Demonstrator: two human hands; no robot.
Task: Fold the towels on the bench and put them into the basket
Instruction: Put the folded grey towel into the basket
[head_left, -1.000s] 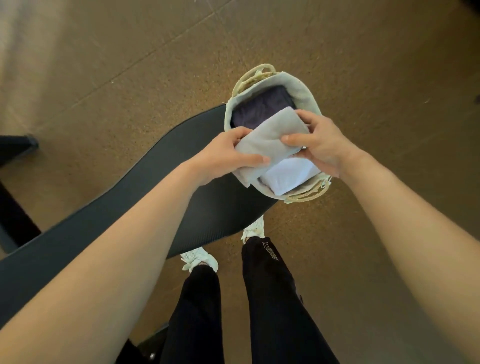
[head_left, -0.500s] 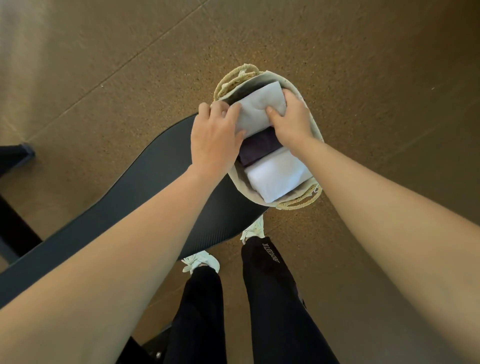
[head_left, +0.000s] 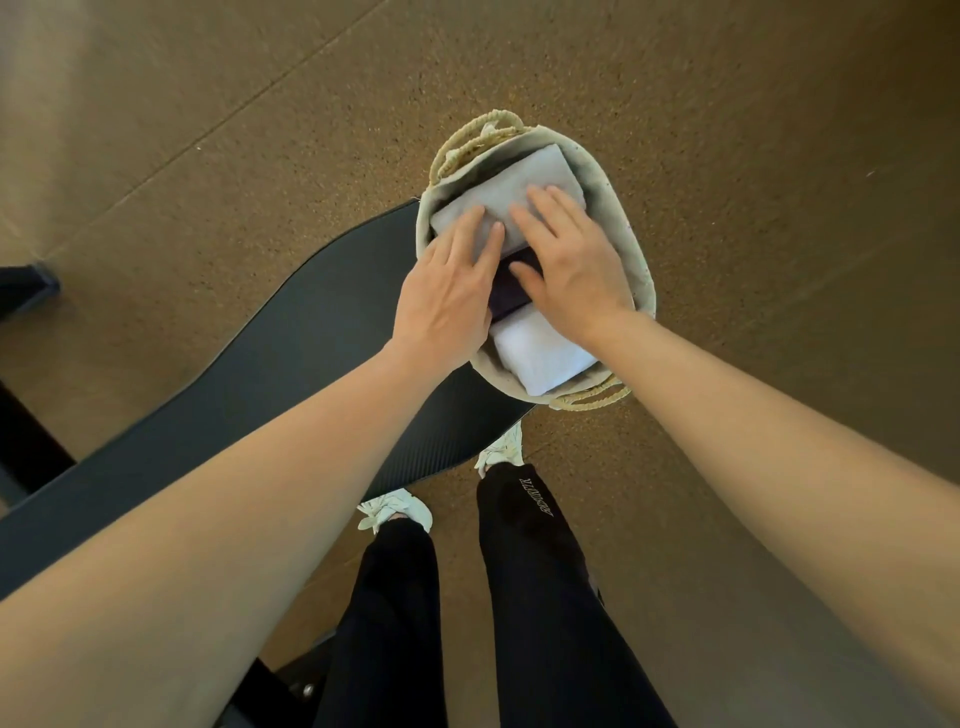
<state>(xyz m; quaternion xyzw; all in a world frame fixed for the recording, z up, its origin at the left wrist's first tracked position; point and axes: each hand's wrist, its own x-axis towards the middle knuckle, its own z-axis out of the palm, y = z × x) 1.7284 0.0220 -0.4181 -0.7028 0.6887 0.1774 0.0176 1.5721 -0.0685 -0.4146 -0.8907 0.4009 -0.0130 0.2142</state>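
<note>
— While we press the grey towel (head_left: 524, 182) down in the basket (head_left: 618, 218), where are our hands?
— Our left hand (head_left: 447, 306) and right hand (head_left: 571, 260) lie flat on it. The fingers are straight, a little spread, and hold nothing.
— Where are the other towels?
— The dark towel (head_left: 506, 296) sits in the middle and the white towel (head_left: 540, 353) at the near end. All three are inside.
— What could go wrong?
— We think the basket could tip. It sits right at the end of the bench (head_left: 311, 338). If we push too hard, it may fall. Dragging fingers could also undo the fold.
</note>
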